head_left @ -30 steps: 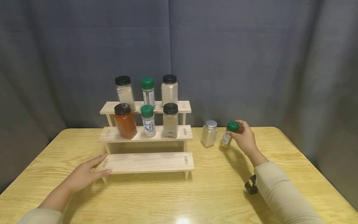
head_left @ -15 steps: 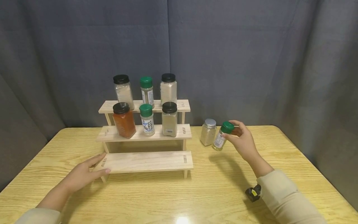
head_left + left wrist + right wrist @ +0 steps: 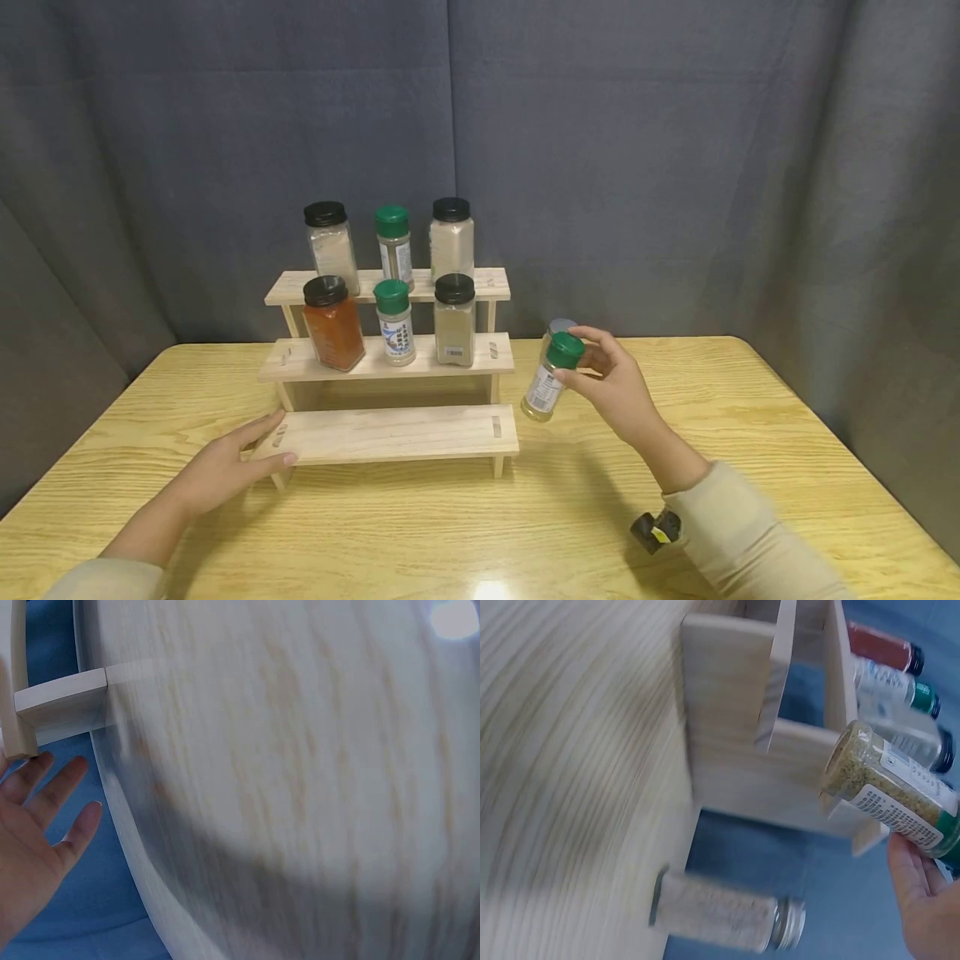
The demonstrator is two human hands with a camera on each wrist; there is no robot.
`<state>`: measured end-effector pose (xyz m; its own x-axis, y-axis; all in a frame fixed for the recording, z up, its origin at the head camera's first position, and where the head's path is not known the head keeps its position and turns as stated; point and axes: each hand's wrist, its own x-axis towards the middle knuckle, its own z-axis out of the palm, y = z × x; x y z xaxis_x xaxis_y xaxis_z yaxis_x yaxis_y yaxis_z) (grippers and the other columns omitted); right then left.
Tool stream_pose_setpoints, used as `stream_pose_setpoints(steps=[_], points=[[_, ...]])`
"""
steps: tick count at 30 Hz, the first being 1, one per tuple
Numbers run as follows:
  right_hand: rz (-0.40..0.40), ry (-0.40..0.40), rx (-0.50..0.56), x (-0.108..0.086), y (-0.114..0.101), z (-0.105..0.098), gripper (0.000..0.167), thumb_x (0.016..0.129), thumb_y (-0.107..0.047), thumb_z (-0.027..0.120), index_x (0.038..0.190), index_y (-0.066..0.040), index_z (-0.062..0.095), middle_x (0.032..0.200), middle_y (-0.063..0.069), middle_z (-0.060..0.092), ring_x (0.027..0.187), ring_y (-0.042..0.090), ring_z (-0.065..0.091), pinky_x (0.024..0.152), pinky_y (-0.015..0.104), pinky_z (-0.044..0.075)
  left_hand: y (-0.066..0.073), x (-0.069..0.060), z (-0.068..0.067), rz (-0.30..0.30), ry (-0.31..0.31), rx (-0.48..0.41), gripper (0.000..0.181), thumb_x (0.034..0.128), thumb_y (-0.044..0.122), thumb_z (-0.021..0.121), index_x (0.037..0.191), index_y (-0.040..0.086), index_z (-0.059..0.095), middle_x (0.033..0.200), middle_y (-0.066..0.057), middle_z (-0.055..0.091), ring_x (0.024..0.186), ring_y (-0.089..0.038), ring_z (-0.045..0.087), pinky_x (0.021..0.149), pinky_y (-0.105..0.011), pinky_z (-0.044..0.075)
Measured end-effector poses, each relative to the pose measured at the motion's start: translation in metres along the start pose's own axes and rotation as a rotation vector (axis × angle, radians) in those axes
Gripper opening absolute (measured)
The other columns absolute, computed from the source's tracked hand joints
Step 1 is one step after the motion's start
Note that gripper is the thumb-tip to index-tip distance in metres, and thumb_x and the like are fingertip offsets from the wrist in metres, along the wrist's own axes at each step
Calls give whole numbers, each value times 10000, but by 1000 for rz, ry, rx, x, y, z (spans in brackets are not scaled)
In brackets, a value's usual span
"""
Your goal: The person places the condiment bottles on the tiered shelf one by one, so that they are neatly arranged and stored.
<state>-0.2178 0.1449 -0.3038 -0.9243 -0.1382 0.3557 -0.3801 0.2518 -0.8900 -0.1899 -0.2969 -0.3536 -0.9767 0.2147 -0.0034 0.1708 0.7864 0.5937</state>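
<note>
My right hand (image 3: 618, 387) pinches a spice jar (image 3: 550, 377) by its green cap, holding it tilted above the table near the right end of the bottom shelf. In the right wrist view, yellowish-brown grains show through the glass of this spice jar (image 3: 889, 784). Behind it in the head view, the silver-lidded jar (image 3: 561, 325) is mostly hidden. That silver-lidded jar (image 3: 716, 911) stands on the table, as the right wrist view shows. At the left end of the wooden three-step rack (image 3: 390, 433), my left hand (image 3: 217, 475) rests with extended fingers touching the bottom shelf.
On the middle step stand an orange-red jar (image 3: 334, 329), a green-capped jar (image 3: 396, 325) and a black-lidded jar (image 3: 454, 325). Several more jars line the top step, among them a green-capped one (image 3: 393, 246). Grey curtains (image 3: 637, 167) hang behind the wooden table (image 3: 420, 533).
My right hand has lifted the green-capped spice jar and carried it left, past the front of the silver-lidded jar toward the rack. The left hand has stayed at the rack.
</note>
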Motion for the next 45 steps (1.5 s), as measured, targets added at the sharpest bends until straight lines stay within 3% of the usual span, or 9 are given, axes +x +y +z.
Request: stream_pose_setpoints(steps=[8, 23, 35, 45], points=[[-34, -81, 69, 1, -9, 24, 504, 765, -45, 644, 1219, -72, 426, 1055, 142, 551, 903, 233, 538, 764, 354, 460, 0, 0, 0, 9, 12, -10, 726, 816, 473, 516, 1363, 72, 257, 1335, -250, 274, 1143, -475, 296, 833, -602, 293], [-56, -191, 95, 12, -22, 72, 516, 747, 15, 639, 1210, -84, 434, 1047, 138, 568, 886, 242, 551, 719, 331, 485, -1, -1, 0, 17, 3, -27, 720, 823, 467, 510, 1367, 76, 247, 1345, -248, 254, 1148, -482, 281, 831, -608, 292], [-119, -260, 95, 19, -30, 111, 484, 743, -17, 656, 1182, -59, 458, 1027, 107, 567, 877, 205, 567, 768, 294, 459, 1, -1, -1, 9, 12, -16, 732, 815, 477, 514, 1362, 64, 257, 1333, -257, 270, 1140, -485, 293, 830, -605, 295], [-107, -295, 63, 26, -33, 139, 494, 734, -47, 675, 1179, -126, 477, 987, 49, 582, 861, 138, 569, 758, 252, 458, -1, -1, 0, 20, 7, -21, 725, 823, 469, 507, 1365, 64, 246, 1343, -249, 257, 1133, -489, 300, 815, -615, 302]])
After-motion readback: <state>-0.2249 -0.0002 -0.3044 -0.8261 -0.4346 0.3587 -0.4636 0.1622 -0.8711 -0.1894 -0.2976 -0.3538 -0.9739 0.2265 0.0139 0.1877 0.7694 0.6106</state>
